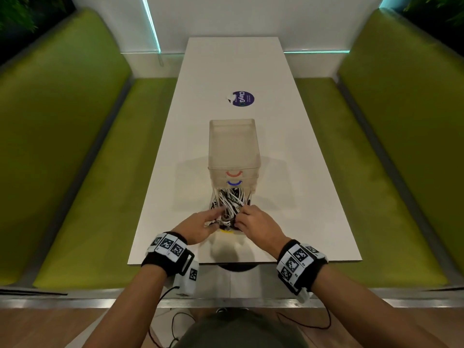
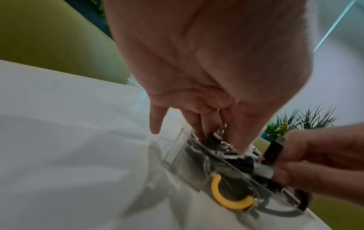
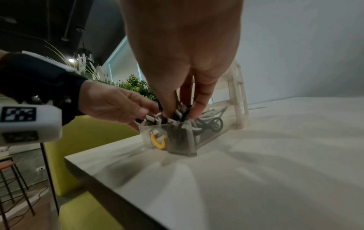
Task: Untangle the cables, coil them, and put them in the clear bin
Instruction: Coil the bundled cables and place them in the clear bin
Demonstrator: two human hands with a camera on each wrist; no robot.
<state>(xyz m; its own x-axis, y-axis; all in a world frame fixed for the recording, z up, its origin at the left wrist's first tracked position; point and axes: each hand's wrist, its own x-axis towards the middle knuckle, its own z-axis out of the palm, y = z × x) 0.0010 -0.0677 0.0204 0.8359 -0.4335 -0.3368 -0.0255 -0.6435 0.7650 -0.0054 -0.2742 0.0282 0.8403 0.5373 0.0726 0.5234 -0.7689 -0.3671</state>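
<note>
Both hands, left and right, grasp tangled black-and-white cables inside the pulled-out clear drawer beneath them.

Clear, slightly cloudy plastic for the drawer unit, smooth with a soft sheen. Same see-through plastic for the pulled-out drawer near the table's near edge, with a glossy yellow plastic handle. Smooth rubbery-looking sheathing, black and white, on the cables. Matt white, smooth top on the table. Glossy round sticker toward the far end. Green upholstery with a faint sheen on the benches. Black cloth wristbands.
</note>
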